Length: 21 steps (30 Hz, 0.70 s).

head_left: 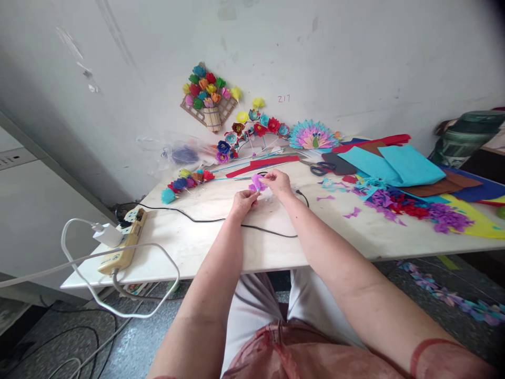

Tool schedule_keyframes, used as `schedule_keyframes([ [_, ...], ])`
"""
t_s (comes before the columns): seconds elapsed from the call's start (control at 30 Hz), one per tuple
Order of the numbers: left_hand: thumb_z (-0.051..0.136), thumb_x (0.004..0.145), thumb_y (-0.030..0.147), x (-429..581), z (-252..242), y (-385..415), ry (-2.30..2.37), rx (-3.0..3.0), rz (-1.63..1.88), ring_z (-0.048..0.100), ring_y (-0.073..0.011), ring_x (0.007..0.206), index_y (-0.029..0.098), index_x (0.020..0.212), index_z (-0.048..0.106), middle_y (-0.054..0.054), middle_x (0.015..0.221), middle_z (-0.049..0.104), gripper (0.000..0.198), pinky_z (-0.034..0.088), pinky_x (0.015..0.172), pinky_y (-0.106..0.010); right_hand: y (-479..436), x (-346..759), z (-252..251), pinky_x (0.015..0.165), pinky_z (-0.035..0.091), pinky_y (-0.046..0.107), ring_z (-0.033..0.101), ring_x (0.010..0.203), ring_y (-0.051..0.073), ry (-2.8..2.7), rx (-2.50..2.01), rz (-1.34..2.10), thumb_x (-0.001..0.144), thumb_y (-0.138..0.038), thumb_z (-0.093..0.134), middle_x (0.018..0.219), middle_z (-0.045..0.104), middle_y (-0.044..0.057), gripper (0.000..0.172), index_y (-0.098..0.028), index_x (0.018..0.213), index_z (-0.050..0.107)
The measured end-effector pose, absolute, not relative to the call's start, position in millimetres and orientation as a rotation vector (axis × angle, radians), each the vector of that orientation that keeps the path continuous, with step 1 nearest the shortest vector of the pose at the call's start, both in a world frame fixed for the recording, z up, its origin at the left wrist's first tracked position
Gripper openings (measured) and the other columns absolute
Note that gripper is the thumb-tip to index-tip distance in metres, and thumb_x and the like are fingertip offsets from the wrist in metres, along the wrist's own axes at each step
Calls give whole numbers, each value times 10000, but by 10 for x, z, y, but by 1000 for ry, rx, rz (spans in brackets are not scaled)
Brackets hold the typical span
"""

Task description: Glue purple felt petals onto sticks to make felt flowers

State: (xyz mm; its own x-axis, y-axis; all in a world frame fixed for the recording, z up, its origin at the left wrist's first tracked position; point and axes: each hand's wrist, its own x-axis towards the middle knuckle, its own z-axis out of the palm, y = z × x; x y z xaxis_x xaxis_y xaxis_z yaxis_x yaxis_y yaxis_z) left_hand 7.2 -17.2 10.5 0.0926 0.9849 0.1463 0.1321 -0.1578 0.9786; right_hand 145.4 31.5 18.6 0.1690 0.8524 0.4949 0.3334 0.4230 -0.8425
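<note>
Both hands meet over the middle of the white table [221, 247]. My left hand [243, 201] is closed, pinching the lower part of a small purple paper flower [257, 182]. My right hand [278, 182] is closed on the flower's upper edge from the right, fingers curled round the paper. The flower sits between the two hands, just above the tabletop. A black cable [197, 218] runs across the table under my wrists.
Finished paper flowers [185, 184] lie at the back left, more flower pieces [252, 129] lean on the wall. Scissors [321, 168], coloured felt sheets [394, 163] and purple and red scraps [414, 208] fill the right side. A power strip [122, 245] with a white charger sits on the left edge.
</note>
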Motion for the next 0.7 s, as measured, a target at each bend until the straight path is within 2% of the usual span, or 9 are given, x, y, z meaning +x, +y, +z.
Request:
schedule_keyframes([
  [0.23, 645, 628, 453, 69, 108, -171, 1171, 1474, 1191, 331, -47, 384, 113, 685, 627, 22, 460, 479, 345, 220, 397, -209, 325, 1435, 175, 603, 417, 271, 527, 602, 135, -1374, -1164, 455, 552, -318, 682, 628, 572, -35, 243, -204, 731, 565],
  [0.5, 643, 632, 437, 76, 120, -189, 1173, 1458, 1196, 324, -47, 381, 114, 698, 628, 25, 457, 474, 330, 213, 390, -208, 199, 1452, 270, 596, 403, 271, 525, 602, 141, -1434, -1209, 449, 594, -341, 662, 614, 587, -17, 167, -203, 608, 568],
  [0.7, 647, 633, 441, 72, 116, -185, 1172, 1462, 1198, 322, -45, 378, 115, 680, 621, 23, 460, 477, 330, 216, 398, -210, 239, 1450, 242, 605, 416, 276, 534, 600, 140, -1402, -1203, 454, 587, -363, 668, 614, 587, -23, 192, -203, 670, 601],
])
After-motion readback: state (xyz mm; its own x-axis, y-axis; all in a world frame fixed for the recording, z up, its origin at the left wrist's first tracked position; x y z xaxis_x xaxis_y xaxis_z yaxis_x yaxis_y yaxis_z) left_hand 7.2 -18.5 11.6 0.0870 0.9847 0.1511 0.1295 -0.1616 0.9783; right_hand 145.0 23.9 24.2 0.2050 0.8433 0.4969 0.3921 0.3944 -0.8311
